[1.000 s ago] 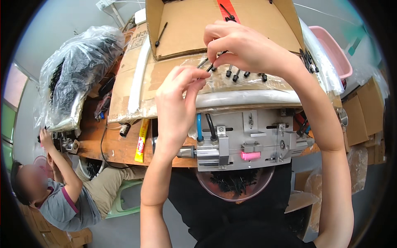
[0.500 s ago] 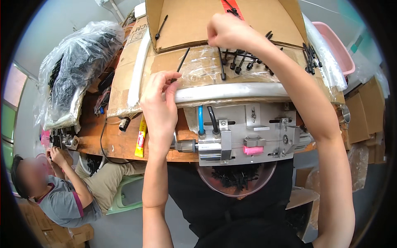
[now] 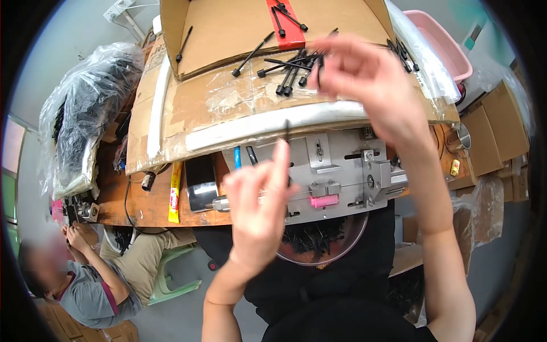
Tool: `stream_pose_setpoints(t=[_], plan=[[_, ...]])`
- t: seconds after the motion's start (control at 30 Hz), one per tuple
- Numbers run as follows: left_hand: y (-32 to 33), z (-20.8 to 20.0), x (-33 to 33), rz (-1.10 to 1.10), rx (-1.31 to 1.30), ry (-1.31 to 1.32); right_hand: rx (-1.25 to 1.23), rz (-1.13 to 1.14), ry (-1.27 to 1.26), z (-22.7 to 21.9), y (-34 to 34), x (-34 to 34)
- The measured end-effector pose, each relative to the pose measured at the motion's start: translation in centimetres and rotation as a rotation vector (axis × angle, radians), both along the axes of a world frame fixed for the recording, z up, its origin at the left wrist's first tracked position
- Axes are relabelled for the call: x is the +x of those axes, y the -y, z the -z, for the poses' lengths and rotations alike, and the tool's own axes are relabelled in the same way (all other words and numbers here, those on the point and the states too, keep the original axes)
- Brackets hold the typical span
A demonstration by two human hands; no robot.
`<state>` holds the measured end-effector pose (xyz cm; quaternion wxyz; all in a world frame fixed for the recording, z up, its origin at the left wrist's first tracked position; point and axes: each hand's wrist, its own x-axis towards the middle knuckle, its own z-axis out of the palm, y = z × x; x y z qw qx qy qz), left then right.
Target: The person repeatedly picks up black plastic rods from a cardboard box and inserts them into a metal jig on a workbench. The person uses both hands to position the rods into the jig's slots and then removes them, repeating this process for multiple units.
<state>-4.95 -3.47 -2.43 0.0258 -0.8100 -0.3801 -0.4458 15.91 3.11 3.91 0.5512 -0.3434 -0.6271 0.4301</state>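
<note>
My left hand is over the left part of a metal fixture plate, closed on a thin black rod that sticks up past the fingertips. My right hand hovers blurred beside a pile of black rods with knobbed ends on the cardboard; its fingers are bent, and whether they hold a rod is unclear. On the plate sit a pink block and metal brackets, with a blue hose and a black hose at its left. My left hand hides part of the fixture.
An open cardboard box and a white padded strip lie behind the plate. A bowl of black parts sits below it. A phone and a yellow tube lie left. Another person works at far left.
My left hand has come from the cardboard edge toward the fixture, rod still in it. My right hand has moved right and nearer, away from the box. The whole view has shifted.
</note>
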Motion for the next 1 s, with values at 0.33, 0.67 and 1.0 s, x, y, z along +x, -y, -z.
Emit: stream_pose_setpoints(t=[0.33, 0.67, 1.0], plan=[[4.6, 2.6, 2.3, 0.003, -0.054, -0.119, -0.496, -0.097, -0.276, 2.8, 6.7, 0.4], [5.0, 1.9, 1.4, -0.061, 0.057, -0.272, -0.535, -0.122, -0.233, 2.1, 7.1, 0.4], [6.6, 1.4, 0.2, 0.21, -0.181, -0.055, -0.646, -0.269, 0.019, 0.1, 7.3, 1.4]])
